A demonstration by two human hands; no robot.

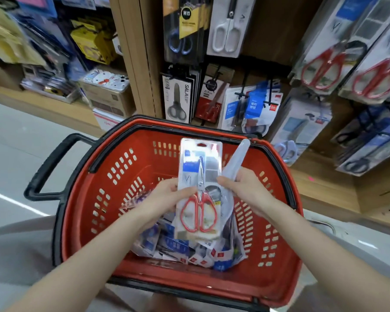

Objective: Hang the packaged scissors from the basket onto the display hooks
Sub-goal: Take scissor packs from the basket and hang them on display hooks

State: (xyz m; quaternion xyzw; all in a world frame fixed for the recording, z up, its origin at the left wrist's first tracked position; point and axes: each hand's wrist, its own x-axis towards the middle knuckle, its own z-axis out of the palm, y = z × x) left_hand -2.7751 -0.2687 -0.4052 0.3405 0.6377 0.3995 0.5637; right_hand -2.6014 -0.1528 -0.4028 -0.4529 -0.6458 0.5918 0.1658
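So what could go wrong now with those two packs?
1. The left grip holds the red pack and the right grip holds the pale pack. They overlap above the basket, so one might slip and fall back in.
2. The hung red scissors that match are up on the right, and other kinds hang straight ahead. The red pack could end up on the wrong hook.

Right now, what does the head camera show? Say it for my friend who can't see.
Two hands hold scissors packs over a red basket: the left hand grips a red-handled pair, the right hand a pale pack. More packs lie in the basket, and other scissors hang behind.
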